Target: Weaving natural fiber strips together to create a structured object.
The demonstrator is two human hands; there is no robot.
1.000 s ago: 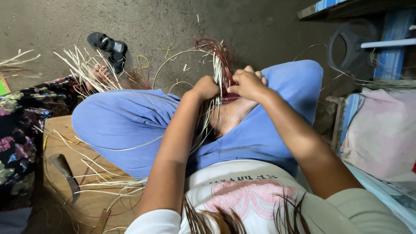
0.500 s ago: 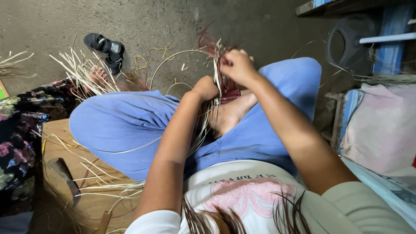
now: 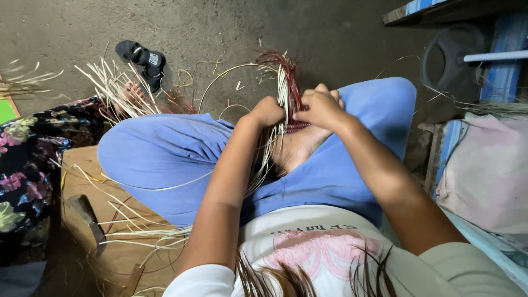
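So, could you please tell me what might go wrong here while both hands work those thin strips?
The left hand and right hand pinch the pale and dark red woven strips tightly; a stiff strip might snap or cut skin. Loose pale strips trailing over the blue trouser leg could tangle. The dark-handled knife lies near the knee.

The bundle of strips (image 3: 286,91) stands between the left hand (image 3: 267,111) and right hand (image 3: 319,107), above the crossed legs (image 3: 165,159). A sandal (image 3: 144,59) lies far left; a knife (image 3: 88,217) rests on the board (image 3: 77,165) near left.
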